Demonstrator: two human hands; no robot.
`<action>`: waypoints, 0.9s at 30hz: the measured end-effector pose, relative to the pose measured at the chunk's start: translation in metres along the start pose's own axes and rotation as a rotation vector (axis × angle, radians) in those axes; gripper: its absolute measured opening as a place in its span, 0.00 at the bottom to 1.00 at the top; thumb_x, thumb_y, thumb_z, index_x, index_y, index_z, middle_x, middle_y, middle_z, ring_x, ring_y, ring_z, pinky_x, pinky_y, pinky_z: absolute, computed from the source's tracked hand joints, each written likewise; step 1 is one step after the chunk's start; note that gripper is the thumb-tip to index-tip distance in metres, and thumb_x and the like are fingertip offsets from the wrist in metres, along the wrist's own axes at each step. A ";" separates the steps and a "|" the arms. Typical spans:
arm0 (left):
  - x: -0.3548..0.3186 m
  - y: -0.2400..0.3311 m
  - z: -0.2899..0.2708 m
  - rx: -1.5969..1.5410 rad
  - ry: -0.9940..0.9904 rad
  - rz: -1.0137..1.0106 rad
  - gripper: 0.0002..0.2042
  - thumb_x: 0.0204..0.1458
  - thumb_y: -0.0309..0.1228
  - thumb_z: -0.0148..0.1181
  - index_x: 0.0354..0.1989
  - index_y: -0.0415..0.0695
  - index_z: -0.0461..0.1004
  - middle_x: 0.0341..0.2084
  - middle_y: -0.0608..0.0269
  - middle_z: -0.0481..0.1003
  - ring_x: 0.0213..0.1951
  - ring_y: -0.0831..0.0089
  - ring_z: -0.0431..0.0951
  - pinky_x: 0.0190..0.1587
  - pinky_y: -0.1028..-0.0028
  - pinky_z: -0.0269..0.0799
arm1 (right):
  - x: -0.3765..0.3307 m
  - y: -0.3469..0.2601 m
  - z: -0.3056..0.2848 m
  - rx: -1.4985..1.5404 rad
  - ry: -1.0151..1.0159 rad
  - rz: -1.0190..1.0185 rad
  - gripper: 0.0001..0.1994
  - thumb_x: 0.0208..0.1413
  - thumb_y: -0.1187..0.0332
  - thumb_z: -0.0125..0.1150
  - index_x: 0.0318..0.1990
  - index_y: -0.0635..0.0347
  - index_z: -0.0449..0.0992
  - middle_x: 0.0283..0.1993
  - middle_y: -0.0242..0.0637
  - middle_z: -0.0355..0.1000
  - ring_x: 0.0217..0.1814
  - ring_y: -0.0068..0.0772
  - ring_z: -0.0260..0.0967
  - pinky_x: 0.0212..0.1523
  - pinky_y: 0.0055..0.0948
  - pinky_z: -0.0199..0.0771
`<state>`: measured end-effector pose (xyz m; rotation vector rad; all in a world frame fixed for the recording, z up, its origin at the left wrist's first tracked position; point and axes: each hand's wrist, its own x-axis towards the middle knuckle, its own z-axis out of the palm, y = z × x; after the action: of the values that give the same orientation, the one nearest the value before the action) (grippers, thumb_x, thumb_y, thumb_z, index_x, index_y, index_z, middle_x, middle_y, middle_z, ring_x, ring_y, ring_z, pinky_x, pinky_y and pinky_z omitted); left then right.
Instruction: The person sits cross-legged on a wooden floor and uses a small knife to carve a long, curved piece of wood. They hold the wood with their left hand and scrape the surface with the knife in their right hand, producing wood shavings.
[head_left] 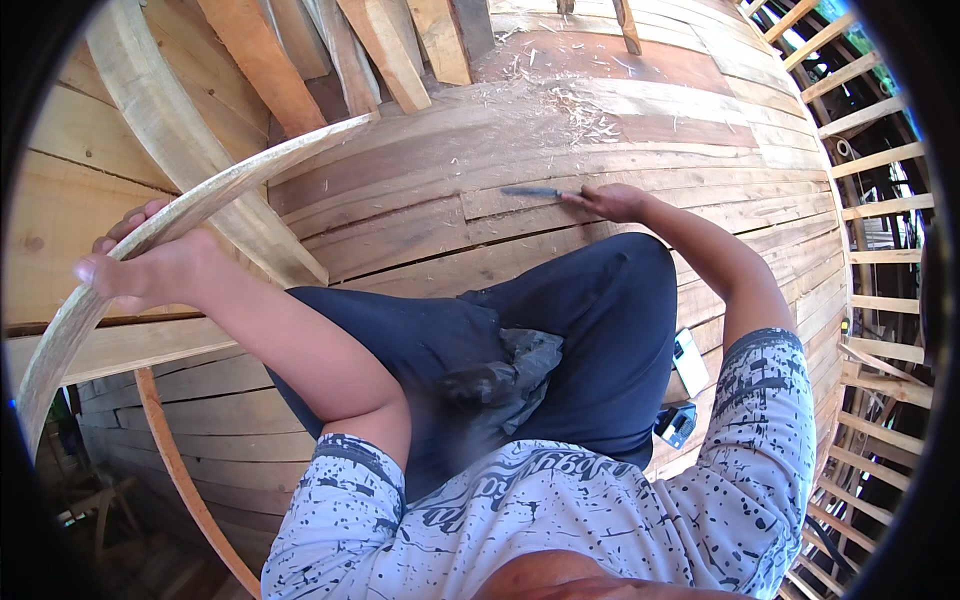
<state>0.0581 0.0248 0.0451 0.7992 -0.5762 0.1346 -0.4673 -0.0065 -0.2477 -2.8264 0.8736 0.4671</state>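
Observation:
My left hand [165,265] is closed around a long, thin wooden strip [250,172], with the thumb on its near side and fingertips showing past its far edge. The strip slants up from the lower left and its tip ends near the upright timbers. Out to the right, my right hand [618,202] grips a knife [532,191] by its handle. Its flat grey blade points left, just above the plank floor [400,240] and apart from the strip. Most of the handle is hidden by my fingers. A crumpled dark plastic bag [525,365] lies in my lap between my bent legs.
Wood shavings [590,120] are scattered over the planks ahead. Thick timbers [390,50] rise at the upper left, beside a broad curved rib [165,115]. A white flat object [690,363] and a small blue-black object [676,425] lie by my right leg. Wooden slats [885,257] line the right edge.

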 end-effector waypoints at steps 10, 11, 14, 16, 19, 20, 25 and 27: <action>-0.001 0.001 0.000 0.029 -0.013 0.003 0.37 0.39 0.71 0.55 0.24 0.44 0.58 0.17 0.60 0.60 0.19 0.66 0.66 0.21 0.70 0.67 | 0.027 -0.025 -0.029 0.147 0.063 0.165 0.37 0.56 0.80 0.42 0.74 0.47 0.42 0.43 0.49 0.63 0.34 0.50 0.73 0.34 0.44 0.77; -0.002 0.002 0.001 0.034 -0.016 0.003 0.36 0.40 0.71 0.55 0.23 0.44 0.58 0.17 0.60 0.60 0.19 0.66 0.66 0.21 0.70 0.67 | 0.029 -0.036 -0.032 0.094 -0.024 0.109 0.36 0.57 0.79 0.42 0.74 0.47 0.43 0.43 0.49 0.64 0.35 0.49 0.73 0.35 0.44 0.77; -0.003 0.006 0.001 0.042 -0.026 0.005 0.35 0.41 0.70 0.54 0.23 0.44 0.58 0.16 0.61 0.60 0.19 0.66 0.67 0.21 0.71 0.67 | 0.035 -0.046 -0.030 0.090 -0.119 0.153 0.30 0.63 0.74 0.39 0.73 0.48 0.46 0.45 0.50 0.66 0.42 0.52 0.74 0.43 0.44 0.76; -0.007 0.006 0.007 0.014 -0.023 -0.029 0.35 0.41 0.69 0.54 0.23 0.44 0.58 0.16 0.61 0.60 0.18 0.66 0.67 0.21 0.71 0.68 | 0.020 -0.008 -0.004 0.169 -0.005 0.283 0.24 0.67 0.66 0.37 0.71 0.53 0.52 0.47 0.54 0.69 0.46 0.55 0.74 0.47 0.47 0.74; -0.011 0.004 0.011 0.007 -0.033 -0.046 0.33 0.42 0.68 0.54 0.23 0.44 0.58 0.15 0.61 0.60 0.18 0.66 0.66 0.22 0.71 0.68 | 0.016 0.032 0.004 0.500 0.161 0.835 0.32 0.68 0.45 0.26 0.53 0.66 0.69 0.48 0.62 0.73 0.53 0.64 0.69 0.51 0.53 0.68; -0.008 0.008 0.011 0.008 -0.021 -0.043 0.34 0.42 0.68 0.54 0.23 0.44 0.58 0.15 0.61 0.60 0.17 0.66 0.66 0.22 0.70 0.68 | 0.019 0.037 0.002 0.500 0.202 0.824 0.31 0.69 0.45 0.27 0.54 0.66 0.68 0.47 0.62 0.73 0.51 0.64 0.70 0.51 0.53 0.68; -0.008 0.003 0.013 -0.014 0.015 -0.053 0.33 0.42 0.68 0.55 0.24 0.44 0.58 0.15 0.61 0.60 0.18 0.66 0.66 0.22 0.70 0.68 | 0.066 -0.015 -0.017 0.468 0.155 0.548 0.24 0.71 0.55 0.30 0.62 0.64 0.57 0.42 0.61 0.70 0.43 0.65 0.71 0.44 0.53 0.71; -0.004 0.005 0.008 0.006 0.015 -0.032 0.33 0.42 0.68 0.55 0.23 0.44 0.58 0.15 0.62 0.60 0.17 0.66 0.66 0.22 0.70 0.67 | 0.094 -0.067 -0.043 0.185 0.096 0.184 0.29 0.63 0.67 0.41 0.71 0.61 0.47 0.44 0.54 0.66 0.40 0.54 0.74 0.40 0.45 0.76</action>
<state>0.0501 0.0231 0.0503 0.8122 -0.5483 0.1130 -0.3447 -0.0109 -0.2356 -2.6310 1.1388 0.2580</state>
